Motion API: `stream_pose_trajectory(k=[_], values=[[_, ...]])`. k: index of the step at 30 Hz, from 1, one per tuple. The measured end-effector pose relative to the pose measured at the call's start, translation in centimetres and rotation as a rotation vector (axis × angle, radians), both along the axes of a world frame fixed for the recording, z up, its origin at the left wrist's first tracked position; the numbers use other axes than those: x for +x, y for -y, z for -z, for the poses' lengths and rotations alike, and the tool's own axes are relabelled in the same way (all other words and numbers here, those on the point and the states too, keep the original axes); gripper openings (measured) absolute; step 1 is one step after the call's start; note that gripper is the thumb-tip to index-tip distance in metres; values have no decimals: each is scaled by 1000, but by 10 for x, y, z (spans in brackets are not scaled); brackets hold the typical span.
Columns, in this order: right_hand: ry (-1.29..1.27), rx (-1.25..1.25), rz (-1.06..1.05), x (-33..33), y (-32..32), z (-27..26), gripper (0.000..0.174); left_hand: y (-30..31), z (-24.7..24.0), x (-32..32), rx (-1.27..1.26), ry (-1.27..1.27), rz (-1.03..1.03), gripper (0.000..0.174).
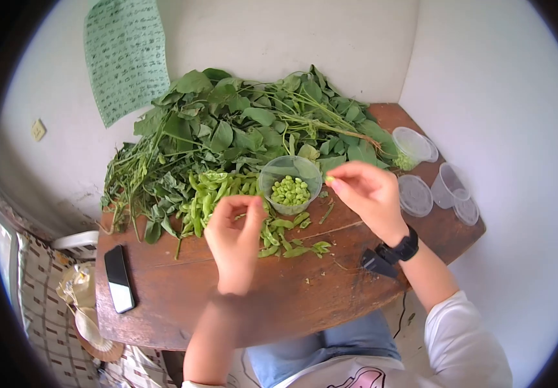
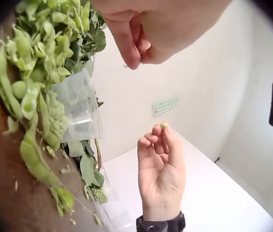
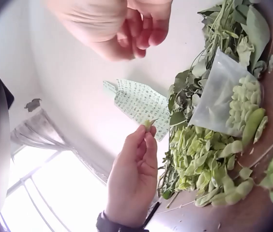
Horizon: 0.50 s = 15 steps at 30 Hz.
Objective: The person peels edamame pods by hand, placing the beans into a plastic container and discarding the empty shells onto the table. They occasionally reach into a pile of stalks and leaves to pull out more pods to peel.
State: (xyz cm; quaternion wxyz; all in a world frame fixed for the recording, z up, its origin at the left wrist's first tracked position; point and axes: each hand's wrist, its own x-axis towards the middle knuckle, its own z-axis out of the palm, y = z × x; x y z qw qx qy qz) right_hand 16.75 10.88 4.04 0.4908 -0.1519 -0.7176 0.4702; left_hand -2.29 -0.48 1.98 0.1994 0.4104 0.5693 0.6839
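Observation:
Over the table, my right hand (image 1: 373,197) pinches a shelled green soybean (image 2: 164,125) between thumb and fingertip, to the right of a clear plastic cup (image 1: 267,169). Several shelled soybeans (image 1: 290,191) lie inside that cup. Left of it, my left hand (image 1: 234,236) is raised above the pods, thumb and fingertips pinching a small green soybean pod (image 3: 149,124), seen best in the right wrist view. A pile of green soybean pods (image 1: 208,197) sits beside the cup, partly behind the left hand. More pods (image 1: 285,242) are scattered in front of the cup.
Leafy cut soybean plants (image 1: 240,123) heap along the wall. Clear cups (image 1: 446,184) and lids (image 1: 415,195) stand at the right, one tub (image 1: 410,143) with green contents. A phone (image 1: 118,279) lies at the left edge of the wooden table (image 1: 162,284); a dark object (image 1: 379,264) lies near the right wrist.

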Motion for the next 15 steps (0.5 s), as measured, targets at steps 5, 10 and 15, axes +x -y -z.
stream_pose_trajectory(k=[5, 10, 15], values=[[482, 239, 114, -26, -19, -7, 25, -10, 11, -17, 68, -42, -203, 11], [401, -74, 121, -5, -37, -17, 30, -14, 21, -36, -26, -45, -232, 30], [414, -59, 346, 56, -67, 4, 29, -17, 24, -34, 70, -29, -263, 36]])
